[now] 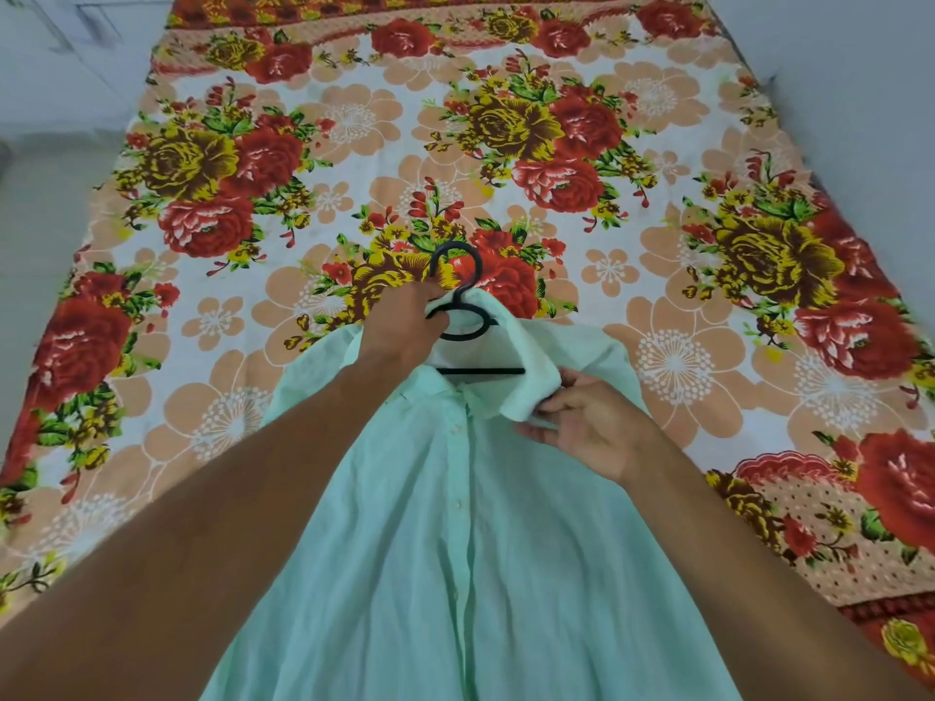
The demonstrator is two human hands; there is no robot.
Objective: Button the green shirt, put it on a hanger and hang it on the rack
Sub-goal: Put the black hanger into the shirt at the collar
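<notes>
- Clamped round the neck of the black hanger (480,370), the left hand (405,326) had its fingers curled just beneath the hook, which pointed toward 12 o'clock.
- The right hand (587,432), at about 4 o'clock from the hanger, pinched the tip of the right collar (526,392) between thumb and fingers; the other fingers lay loosely bent beneath the cloth.
- The green shirt (506,548) was lying front-up on the bed, its collar toward 12 o'clock and its body running down to 6 o'clock, out of view at the bottom edge.
- The hanger sat inside the neck opening: its straight bar showed between the collar wings, while its shoulders were hidden under the fabric.
- Small pale buttons (459,504) ran down the placket, which looked closed along the part in view; whether the topmost one was fastened could not be told.
- A floral bedsheet (354,118), with red and yellow roses on white and peach, covered the bed beneath the shirt.
- Grey floor (45,194) showed at 9 o'clock, beside the bed.
</notes>
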